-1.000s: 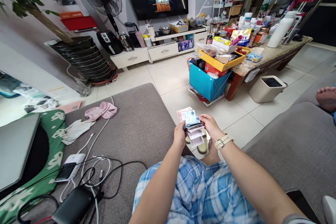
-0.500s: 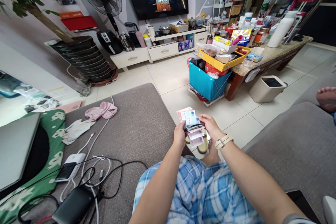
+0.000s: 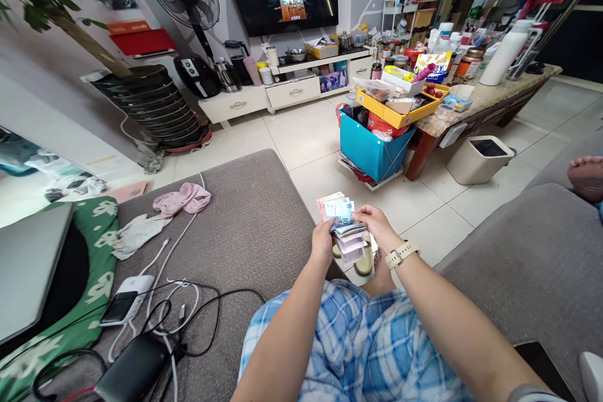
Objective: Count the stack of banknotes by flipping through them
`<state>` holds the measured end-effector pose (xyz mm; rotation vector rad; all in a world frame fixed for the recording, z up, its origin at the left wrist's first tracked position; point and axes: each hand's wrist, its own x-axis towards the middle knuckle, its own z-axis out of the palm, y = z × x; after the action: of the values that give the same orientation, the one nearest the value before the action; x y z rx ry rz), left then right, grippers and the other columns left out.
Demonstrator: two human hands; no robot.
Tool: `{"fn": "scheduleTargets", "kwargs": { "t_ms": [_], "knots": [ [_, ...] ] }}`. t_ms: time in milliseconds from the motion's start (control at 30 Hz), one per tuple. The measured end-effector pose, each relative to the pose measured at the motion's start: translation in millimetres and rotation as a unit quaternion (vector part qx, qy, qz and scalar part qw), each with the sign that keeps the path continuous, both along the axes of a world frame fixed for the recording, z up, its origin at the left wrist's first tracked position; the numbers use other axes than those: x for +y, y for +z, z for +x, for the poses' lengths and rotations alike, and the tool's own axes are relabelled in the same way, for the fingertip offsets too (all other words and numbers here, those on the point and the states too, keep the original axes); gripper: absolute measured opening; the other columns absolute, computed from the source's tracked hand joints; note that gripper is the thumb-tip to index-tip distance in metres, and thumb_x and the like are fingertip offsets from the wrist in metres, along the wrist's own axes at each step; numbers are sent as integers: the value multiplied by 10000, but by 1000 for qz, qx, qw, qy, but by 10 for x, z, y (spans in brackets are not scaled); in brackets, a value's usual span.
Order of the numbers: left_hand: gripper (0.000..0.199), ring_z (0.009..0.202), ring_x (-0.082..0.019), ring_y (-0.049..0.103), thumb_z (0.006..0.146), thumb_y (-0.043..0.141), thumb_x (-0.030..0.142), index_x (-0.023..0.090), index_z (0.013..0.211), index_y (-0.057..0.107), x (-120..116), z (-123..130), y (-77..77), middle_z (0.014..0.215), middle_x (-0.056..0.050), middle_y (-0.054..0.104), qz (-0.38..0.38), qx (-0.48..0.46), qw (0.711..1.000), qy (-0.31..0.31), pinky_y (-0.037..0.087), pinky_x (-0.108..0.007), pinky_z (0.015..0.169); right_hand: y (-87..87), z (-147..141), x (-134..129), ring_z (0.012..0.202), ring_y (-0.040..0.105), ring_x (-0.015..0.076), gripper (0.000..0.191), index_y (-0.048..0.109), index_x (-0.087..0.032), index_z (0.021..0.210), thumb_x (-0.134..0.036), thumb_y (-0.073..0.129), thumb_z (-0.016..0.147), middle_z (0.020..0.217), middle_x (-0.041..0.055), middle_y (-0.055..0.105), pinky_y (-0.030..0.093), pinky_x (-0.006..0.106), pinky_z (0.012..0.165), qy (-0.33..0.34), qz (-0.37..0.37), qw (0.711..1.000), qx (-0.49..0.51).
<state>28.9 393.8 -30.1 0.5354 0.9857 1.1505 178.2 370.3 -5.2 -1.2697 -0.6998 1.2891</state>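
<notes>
A folded stack of banknotes [image 3: 349, 239] is held in front of my knees, over the floor. My left hand [image 3: 323, 240] grips its left side, thumb on top. At the right side my right hand [image 3: 375, 224], with a beige watch [image 3: 402, 254] on the wrist, pinches the notes between thumb and fingers. A blue note [image 3: 341, 210] stands up at the top of the stack, with pinkish notes fanned behind it. Pale purple notes hang down below. Part of each hand's fingers is hidden behind the paper.
Cables, a power bank [image 3: 126, 301] and a pink cloth [image 3: 183, 199] lie on the grey sofa [image 3: 245, 220] at left. A blue bin [image 3: 372, 147] stands by a crowded table [image 3: 513, 85]. Another person's foot [image 3: 586, 177] shows at the right edge.
The upper blue note has shifted and now shows a fuller face. The lower notes sit slightly closer together. Both hands have stayed almost in place.
</notes>
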Motion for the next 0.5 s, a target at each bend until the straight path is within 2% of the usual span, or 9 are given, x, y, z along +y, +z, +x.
{"fn": "scheduleTargets", "kwargs": {
  "t_ms": [100, 200, 333, 500],
  "knots": [
    [269, 740, -187, 688, 609, 801, 255, 142, 843, 730, -11, 0, 14, 810, -59, 760, -1, -11, 1000, -5, 539, -323, 765, 16, -5, 2, 642, 547, 162, 462, 608, -209, 703, -416, 935, 450, 657, -29, 602, 418, 310, 647, -19, -9, 1000, 9],
    [293, 748, -182, 689, 585, 810, 233, 140, 852, 732, -18, 3, 27, 831, -62, 767, 0, -18, 1000, -5, 537, -324, 788, 11, -4, 0, 680, 564, 171, 453, 613, -207, 727, -407, 929, 472, 692, -23, 614, 433, 316, 677, -10, -1, 1000, 9],
    [311, 762, -185, 689, 570, 816, 219, 137, 858, 732, -19, 8, 31, 848, -67, 769, 5, -15, 1000, -10, 529, -323, 794, -26, 8, -5, 641, 510, 152, 422, 595, -203, 668, -481, 889, 547, 650, -30, 576, 397, 304, 643, 13, 7, 1000, 4],
    [282, 709, -165, 663, 590, 811, 274, 137, 818, 719, -3, 17, 5, 790, -45, 747, -4, -21, 1000, 4, 511, -292, 724, -46, 13, 4, 577, 434, 129, 466, 567, -207, 626, -541, 879, 537, 584, -51, 513, 331, 289, 590, 9, 11, 1000, -2]
  ]
}}
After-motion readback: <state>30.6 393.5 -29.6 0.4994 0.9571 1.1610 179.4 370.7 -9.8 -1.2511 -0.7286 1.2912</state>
